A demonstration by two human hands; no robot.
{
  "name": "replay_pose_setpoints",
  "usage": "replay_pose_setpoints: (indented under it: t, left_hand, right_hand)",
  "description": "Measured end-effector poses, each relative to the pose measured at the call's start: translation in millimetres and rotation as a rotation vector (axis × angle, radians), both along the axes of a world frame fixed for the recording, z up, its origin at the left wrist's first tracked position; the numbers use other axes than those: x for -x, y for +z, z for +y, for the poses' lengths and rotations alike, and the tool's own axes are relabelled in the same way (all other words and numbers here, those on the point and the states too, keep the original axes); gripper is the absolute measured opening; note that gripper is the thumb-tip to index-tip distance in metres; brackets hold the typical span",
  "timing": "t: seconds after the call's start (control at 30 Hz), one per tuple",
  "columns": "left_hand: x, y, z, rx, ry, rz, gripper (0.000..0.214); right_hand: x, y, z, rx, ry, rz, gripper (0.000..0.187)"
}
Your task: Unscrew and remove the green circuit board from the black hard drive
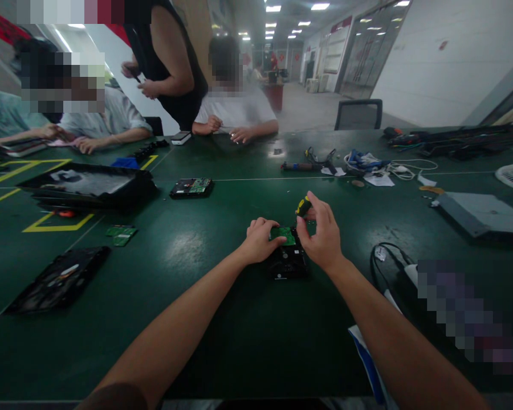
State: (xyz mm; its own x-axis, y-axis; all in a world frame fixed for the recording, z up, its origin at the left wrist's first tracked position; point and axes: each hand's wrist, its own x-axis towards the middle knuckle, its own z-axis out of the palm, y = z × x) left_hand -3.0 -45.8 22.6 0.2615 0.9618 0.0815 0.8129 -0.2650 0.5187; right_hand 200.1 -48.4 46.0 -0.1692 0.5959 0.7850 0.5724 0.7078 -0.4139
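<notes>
1. The left hand (260,239) kept its grip clasped on the hard drive (288,263), at the drive's left edge.
2. The right hand (324,234) pinched a screwdriver (302,206) in its grip.
3. The hard drive lay on the tabletop (196,267), just beneath both grips.

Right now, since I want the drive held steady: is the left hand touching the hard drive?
Touching. The head view shows the left hand resting its fingers on the hard drive at its green board, no gap; the right hand holds a screwdriver.

Surface: table mat (222,319) dark green, marked with yellow lines (55,228). The hard drive (288,263) black, its circuit board (283,234) green. The screwdriver handle (302,206) yellow-and-black.
</notes>
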Motion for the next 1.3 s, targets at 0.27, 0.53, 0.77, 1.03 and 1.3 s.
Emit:
replay_pose_setpoints:
  t: [0.27,0.53,0.77,1.03,1.3]
  left_hand:
    - [0.0,-0.9,0.0,0.007,0.002,0.000,0.052]
    - [-0.2,-3.0,1.4,-0.001,0.004,0.000,0.052]
    - [-0.1,-4.3,1.4,-0.007,0.007,0.006,0.051]
    - [-0.1,-3.2,1.1,0.001,0.004,-0.004,0.052]
    - [-0.3,-0.9,0.5,-0.003,-0.001,-0.004,0.053]
  right_hand:
    - [-0.4,-5.5,3.9,-0.020,-0.015,0.036,0.066]
    - [0.3,-4.1,2.4,-0.027,-0.036,0.028,0.064]
    - [1.7,-7.5,3.9,0.000,0.024,0.079,0.065]
    - [2.4,-7.7,3.3,0.005,0.040,0.083,0.068]
    - [1.0,-6.7,2.6,-0.031,-0.013,0.022,0.066]
